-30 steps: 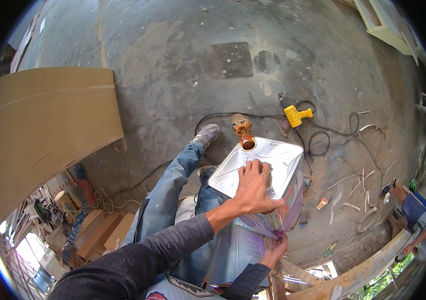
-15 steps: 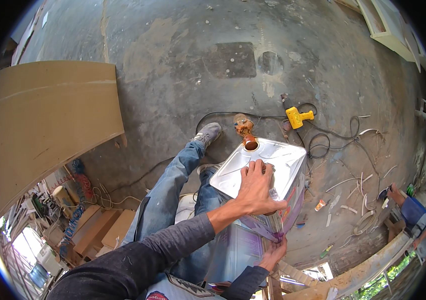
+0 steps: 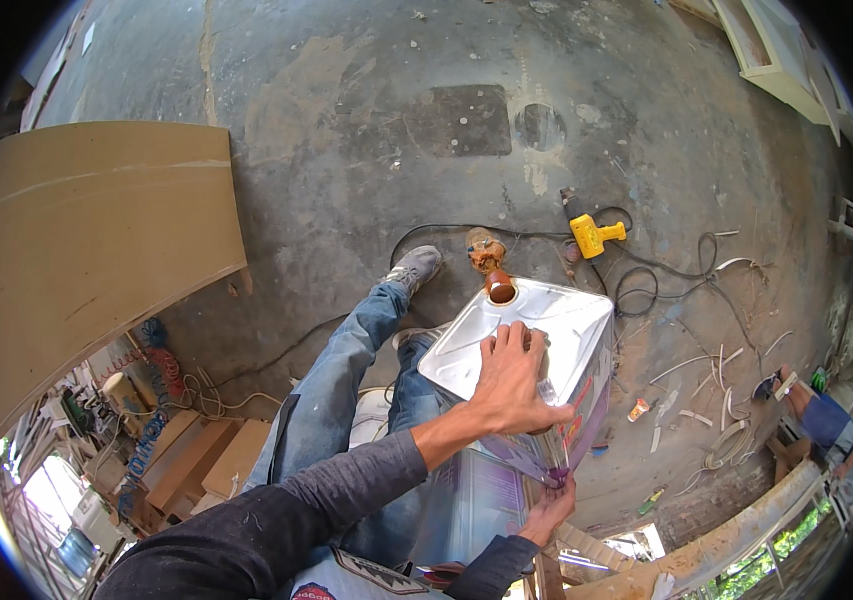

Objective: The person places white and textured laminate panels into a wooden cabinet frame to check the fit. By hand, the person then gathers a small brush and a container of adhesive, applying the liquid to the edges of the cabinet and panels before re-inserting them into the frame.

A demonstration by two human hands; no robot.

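Observation:
A large square metal tin can [image 3: 453,362] with a purple-printed side is tilted, its silver top tipped away from me. Reddish-brown liquid [image 3: 499,288] shows at the round opening in the top's far corner. Beyond that opening, a small clear container [image 3: 486,248] with brown contents sits on the floor. My left hand [image 3: 508,380] lies across the can's top, its fingers curled over the handle area, which the hand partly hides. Lower down, my right hand [image 3: 550,508] grips the can's near bottom corner, with some fingers hidden.
A yellow heat gun [image 3: 594,236] with a black cord lies right of the container. Pale strips [image 3: 698,417] litter the floor at right. A big brown board [image 3: 106,250] stands at left, above cardboard [image 3: 186,465] and hoses. Another person [image 3: 826,420] is at the far right.
My hands and the tin can stay almost in place, with only a very slight shift. The other person at the far right has moved a little.

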